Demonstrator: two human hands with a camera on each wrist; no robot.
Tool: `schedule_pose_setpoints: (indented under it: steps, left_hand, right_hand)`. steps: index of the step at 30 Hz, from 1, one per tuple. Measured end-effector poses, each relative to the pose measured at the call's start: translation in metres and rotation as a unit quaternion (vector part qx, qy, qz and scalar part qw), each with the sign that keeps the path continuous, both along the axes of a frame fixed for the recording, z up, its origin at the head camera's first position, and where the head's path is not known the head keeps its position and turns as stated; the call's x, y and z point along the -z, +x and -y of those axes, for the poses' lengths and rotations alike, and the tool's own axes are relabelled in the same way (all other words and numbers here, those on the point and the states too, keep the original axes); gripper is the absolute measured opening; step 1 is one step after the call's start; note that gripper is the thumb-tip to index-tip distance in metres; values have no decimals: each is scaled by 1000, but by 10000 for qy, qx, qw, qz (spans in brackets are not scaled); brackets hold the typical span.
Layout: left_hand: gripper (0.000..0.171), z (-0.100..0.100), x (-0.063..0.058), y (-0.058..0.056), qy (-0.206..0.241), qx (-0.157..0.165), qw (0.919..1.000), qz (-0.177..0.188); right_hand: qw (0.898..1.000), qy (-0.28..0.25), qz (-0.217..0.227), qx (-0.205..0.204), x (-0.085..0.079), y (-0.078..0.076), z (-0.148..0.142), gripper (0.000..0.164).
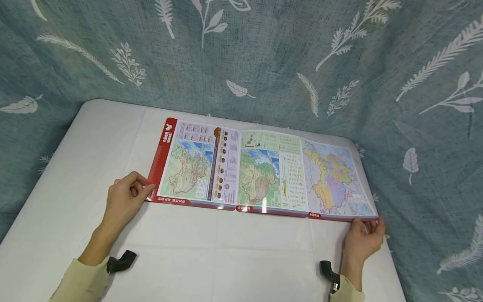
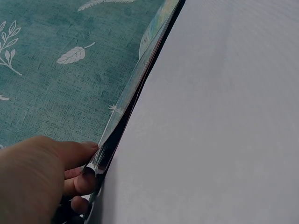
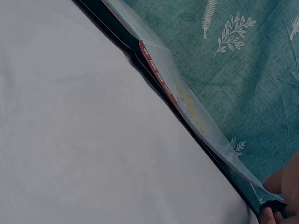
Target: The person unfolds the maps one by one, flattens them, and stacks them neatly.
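A long folding map (image 1: pixel 260 176) lies across the white table with three printed panels showing, a red strip along its left end. My left hand (image 1: pixel 126 197) pinches the near left corner between thumb and fingers. At the near right corner, my right hand (image 1: pixel 364 241) grips the edge. In the left wrist view, the left thumb and fingers (image 2: pixel 77 154) hold the map's edge (image 2: pixel 135 88), which is bowed slightly off the table. The right wrist view shows layered edges of the map (image 3: pixel 196 116), with the right hand (image 3: pixel 287 186) pinching the end, partly out of frame.
A white-covered table (image 1: pixel 211 251) carries the map near its far edge. Behind and to the right hangs a teal curtain (image 1: pixel 271 54) with white leaf prints. Black wrist-worn devices (image 1: pixel 121 261) jut from both sleeves over the table.
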State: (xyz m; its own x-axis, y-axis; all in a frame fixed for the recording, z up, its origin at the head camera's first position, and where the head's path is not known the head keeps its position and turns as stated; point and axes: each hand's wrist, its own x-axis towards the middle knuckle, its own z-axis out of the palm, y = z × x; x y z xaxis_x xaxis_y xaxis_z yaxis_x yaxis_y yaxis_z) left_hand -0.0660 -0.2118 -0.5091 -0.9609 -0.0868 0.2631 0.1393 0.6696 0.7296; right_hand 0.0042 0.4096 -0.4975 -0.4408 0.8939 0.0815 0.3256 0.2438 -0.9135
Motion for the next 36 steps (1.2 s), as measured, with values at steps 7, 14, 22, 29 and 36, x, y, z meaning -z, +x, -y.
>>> schedule_pose_setpoints:
  steps: [7, 14, 22, 29, 36]
  left_hand:
    - [21, 0, -1, -1, 2, -67, 10000, -45]
    - [18, 2, -3, -3, 115, -76, 9998, -136]
    - [15, 2, -4, -1, 61, -208, 9997, -83]
    - [13, 1, -1, 0, 133, -336, 9993, -24]
    - [11, 6, -2, -3, 84, -379, 9989, -263]
  right_hand:
    - [9999, -62, 104, 59, -3, -3, 4, 70]
    - [9996, -188, 156, 154, -4, -3, 8, 68]
    - [9987, 170, 471, 19, 0, 0, 8, 70]
    - [9905, 1110, 703, -413, -2, 3, 12, 68]
    - [9706, 2008, 791, -1067, -2, -3, 21, 64]
